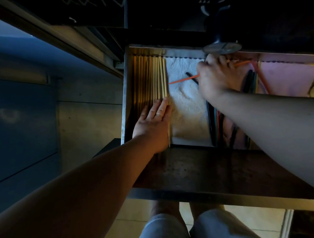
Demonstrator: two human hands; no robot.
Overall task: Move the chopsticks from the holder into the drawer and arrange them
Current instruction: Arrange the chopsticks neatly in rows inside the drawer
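Chopsticks (149, 80) of pale wood lie side by side along the left wall of the open drawer (126, 87). Left hand (153, 122) lies flat on their near ends, fingers straight and spread. Right hand (218, 77) is closed around an orange chopstick (181, 80) over the white towel (187, 105).

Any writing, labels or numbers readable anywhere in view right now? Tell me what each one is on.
"VKTV", roughly: faint scrawled marks on the dark panel above the drawer; too faint to read with confidence.
Wooden chopsticks, white cloth, coloured chopsticks: no text visible.
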